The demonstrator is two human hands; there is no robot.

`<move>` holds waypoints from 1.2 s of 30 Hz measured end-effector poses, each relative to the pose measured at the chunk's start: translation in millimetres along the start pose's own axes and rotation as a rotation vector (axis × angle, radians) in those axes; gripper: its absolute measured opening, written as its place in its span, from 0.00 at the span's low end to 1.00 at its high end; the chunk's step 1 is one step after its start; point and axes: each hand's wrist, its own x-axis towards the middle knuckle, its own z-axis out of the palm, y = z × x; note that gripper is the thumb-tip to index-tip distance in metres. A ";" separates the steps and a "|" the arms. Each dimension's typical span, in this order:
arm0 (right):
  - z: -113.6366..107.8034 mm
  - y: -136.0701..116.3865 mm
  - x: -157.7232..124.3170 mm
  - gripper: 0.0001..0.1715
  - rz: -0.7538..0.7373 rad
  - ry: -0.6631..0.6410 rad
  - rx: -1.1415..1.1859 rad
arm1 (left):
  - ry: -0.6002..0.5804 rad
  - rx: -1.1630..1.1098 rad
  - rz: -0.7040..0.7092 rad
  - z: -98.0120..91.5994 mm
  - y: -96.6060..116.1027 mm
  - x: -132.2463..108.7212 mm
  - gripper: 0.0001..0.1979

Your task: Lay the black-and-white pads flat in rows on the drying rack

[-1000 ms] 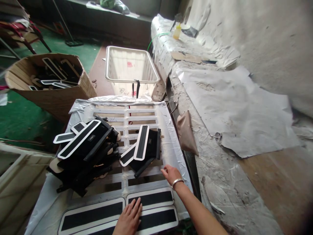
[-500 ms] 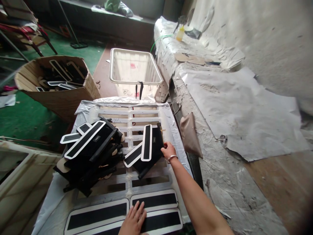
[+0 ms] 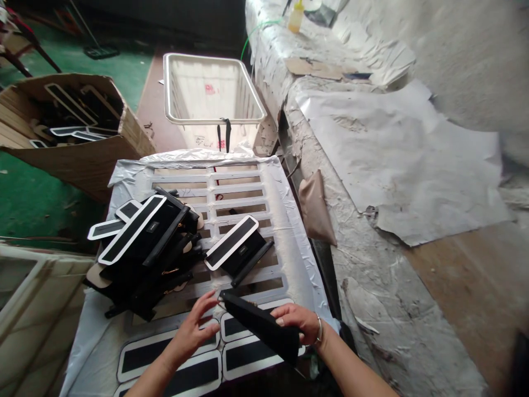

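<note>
My right hand (image 3: 298,323) grips a black fabric piece (image 3: 260,326) and holds it above the near end of the slatted work surface (image 3: 225,182). My left hand (image 3: 194,331) touches the piece's left end with its fingertips, fingers partly spread. Under both hands lie several black panels with white borders (image 3: 165,348), laid flat in rows. One more bordered panel on black fabric (image 3: 233,251) rests in the middle of the surface. A heap of black pieces with white-edged panels (image 3: 142,248) is stacked at the left.
A cardboard box (image 3: 61,127) holding similar panels stands at the far left. A white plastic crate (image 3: 210,99) sits beyond the surface. To the right runs a paper-covered bench (image 3: 392,165) with a tan pouch (image 3: 316,207) and a yellow bottle (image 3: 295,16).
My right hand took a black piece from the middle pile and brought it toward me. My left hand lifted off the flat panels to meet it.
</note>
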 end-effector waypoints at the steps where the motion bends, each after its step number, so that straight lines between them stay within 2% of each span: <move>1: -6.4 8.5 0.4 0.18 0.038 0.034 -0.020 | -0.052 -0.108 -0.078 10.7 -11.5 -4.6 0.23; 2: -12.3 14.0 1.2 0.18 0.064 0.073 -0.043 | -0.090 -0.146 -0.112 21.3 -20.5 -8.2 0.22; 4: -23.7 16.3 4.1 0.19 0.074 0.159 -0.092 | -0.130 -0.033 -0.110 39.0 -30.3 -12.3 0.21; 6: -36.4 9.6 9.2 0.20 0.061 0.242 -0.143 | -0.137 0.143 -0.099 50.4 -31.3 -11.8 0.20; 8: -50.9 -0.6 16.1 0.18 0.080 0.328 -0.214 | -0.138 0.221 -0.135 57.0 -28.4 -7.5 0.19; 10: -65.5 -10.0 23.3 0.12 0.109 0.435 -0.319 | -0.127 0.142 -0.178 62.6 -24.9 -0.6 0.16; 14: -85.7 -22.1 33.2 0.03 0.104 0.622 -0.501 | -0.083 -0.190 -0.233 76.0 -17.7 13.1 0.14; 16: -88.7 -26.9 38.9 0.04 0.123 0.681 -0.563 | -0.062 -0.386 -0.311 80.3 -14.2 16.7 0.16; 20: -77.1 -38.4 65.6 0.12 0.150 0.797 -0.736 | -0.115 -0.797 -0.467 73.2 -14.3 18.1 0.22; 21: -71.4 -41.5 73.9 0.12 0.132 0.831 -0.791 | -0.111 -0.821 -0.501 68.1 -16.4 18.3 0.23; 23: -59.7 -46.9 85.2 0.07 0.074 0.896 -0.895 | -0.029 -0.776 -0.557 55.4 -22.1 19.2 0.25; 24: -55.0 -48.7 86.4 0.08 0.040 0.923 -0.937 | 0.033 -0.740 -0.579 48.6 -24.9 20.1 0.26; 25: -51.8 -49.5 83.7 0.15 0.009 0.944 -0.970 | 0.093 -0.715 -0.597 42.0 -27.3 21.3 0.27; 27: -49.7 -47.6 68.0 0.25 -0.020 0.958 -1.000 | 0.178 -0.700 -0.632 30.9 -30.0 24.9 0.27; 28: -50.3 -44.6 56.6 0.26 -0.010 0.945 -0.995 | 0.203 -0.700 -0.654 27.2 -30.3 27.4 0.26; 30: -51.9 -35.0 33.2 0.25 0.049 0.894 -0.949 | 0.235 -0.705 -0.688 24.5 -30.1 33.5 0.22; 32: -51.2 -23.6 16.4 0.26 0.106 0.791 -0.806 | 0.254 -0.686 -0.713 28.1 -30.6 40.2 0.18; 36: -46.6 -9.5 14.5 0.15 0.052 0.563 -0.403 | 0.309 -0.522 -0.716 43.2 -37.4 49.9 0.20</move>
